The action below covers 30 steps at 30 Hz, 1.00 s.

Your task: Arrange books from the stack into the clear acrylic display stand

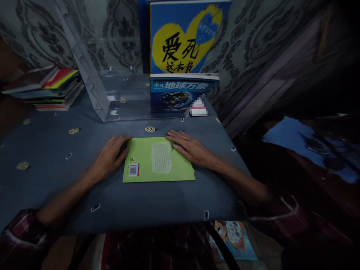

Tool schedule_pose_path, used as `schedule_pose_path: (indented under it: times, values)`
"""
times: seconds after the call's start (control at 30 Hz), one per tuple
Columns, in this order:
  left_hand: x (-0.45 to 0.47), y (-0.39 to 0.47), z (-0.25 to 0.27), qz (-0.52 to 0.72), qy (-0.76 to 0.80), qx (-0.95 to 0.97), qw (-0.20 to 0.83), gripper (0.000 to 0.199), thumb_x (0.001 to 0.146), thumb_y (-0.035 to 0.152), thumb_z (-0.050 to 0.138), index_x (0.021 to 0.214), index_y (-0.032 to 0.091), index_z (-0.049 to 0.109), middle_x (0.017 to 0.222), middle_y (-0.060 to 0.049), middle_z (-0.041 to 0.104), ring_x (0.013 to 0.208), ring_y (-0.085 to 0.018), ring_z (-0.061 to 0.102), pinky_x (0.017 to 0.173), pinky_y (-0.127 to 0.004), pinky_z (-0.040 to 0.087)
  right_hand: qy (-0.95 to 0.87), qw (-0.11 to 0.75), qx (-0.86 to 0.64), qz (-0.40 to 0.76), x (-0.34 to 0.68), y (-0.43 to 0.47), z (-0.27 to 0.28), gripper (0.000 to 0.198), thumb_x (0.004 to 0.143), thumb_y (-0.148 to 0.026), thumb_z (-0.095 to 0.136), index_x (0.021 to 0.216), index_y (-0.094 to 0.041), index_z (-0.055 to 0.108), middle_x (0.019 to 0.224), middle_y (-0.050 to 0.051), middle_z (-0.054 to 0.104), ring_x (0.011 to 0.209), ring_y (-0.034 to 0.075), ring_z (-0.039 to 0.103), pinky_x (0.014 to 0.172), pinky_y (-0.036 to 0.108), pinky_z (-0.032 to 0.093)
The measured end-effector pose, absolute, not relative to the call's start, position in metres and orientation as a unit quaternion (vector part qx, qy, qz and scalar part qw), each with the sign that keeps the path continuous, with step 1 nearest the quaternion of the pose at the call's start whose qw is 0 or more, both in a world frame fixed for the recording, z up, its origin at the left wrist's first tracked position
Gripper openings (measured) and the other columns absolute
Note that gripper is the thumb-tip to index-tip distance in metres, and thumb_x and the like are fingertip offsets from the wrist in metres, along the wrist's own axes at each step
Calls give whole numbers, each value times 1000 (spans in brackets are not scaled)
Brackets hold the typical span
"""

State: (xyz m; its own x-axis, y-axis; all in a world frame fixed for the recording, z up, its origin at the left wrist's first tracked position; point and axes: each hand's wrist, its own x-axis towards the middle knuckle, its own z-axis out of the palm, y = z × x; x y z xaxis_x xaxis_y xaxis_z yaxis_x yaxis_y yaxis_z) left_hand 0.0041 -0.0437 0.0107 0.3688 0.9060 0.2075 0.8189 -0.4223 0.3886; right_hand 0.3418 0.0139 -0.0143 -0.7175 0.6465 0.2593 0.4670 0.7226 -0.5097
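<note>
A light green book (143, 159) lies flat on the table, its back cover up, with a barcode at the lower left and a pale text panel. At its left edge rests my left hand (112, 154), fingers extended toward the upper left corner and thumb apart against the edge. My right hand (192, 150) lies flat over the upper right corner, fingers stretched out and partly covering the cover. Beyond the hands stands a clear acrylic rack (95, 93). A blue book with a yellow heart (180, 41) stands in it, behind a shorter blue book (171, 97).
Several books are stacked (53, 90) at the far left. A small pixelated white object (198, 108) is by the rack's right corner. Blue cloth (289, 135) lies to the right, beyond the table edge. Below the front edge is a colourful book or packet (234, 240).
</note>
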Motion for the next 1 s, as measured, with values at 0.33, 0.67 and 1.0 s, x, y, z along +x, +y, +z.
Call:
schedule_pose_path:
  times: [0.33,0.67,1.0]
  values:
    - [89,-67,9,105,335,936,-18,45,109,42,43,143,16,58,151,-16,59,147,-33,47,121,-56,36,-893,234,-321,210,345,12,-15,44,106,-26,40,146,-20,58,153,12,59,151,24,46,125,56,39]
    - [109,-84,4,55,329,943,-23,59,107,53,43,156,20,45,160,-20,48,154,-41,37,119,-71,33,-894,243,-323,192,345,14,-24,45,105,-25,41,146,-18,59,153,13,59,149,25,48,123,56,41]
    - [102,-99,7,30,250,935,-249,48,103,14,48,150,5,47,136,-32,65,123,-46,67,94,-58,60,-893,238,-346,166,341,7,-26,46,106,-27,41,145,-13,60,153,18,58,148,28,50,122,57,43]
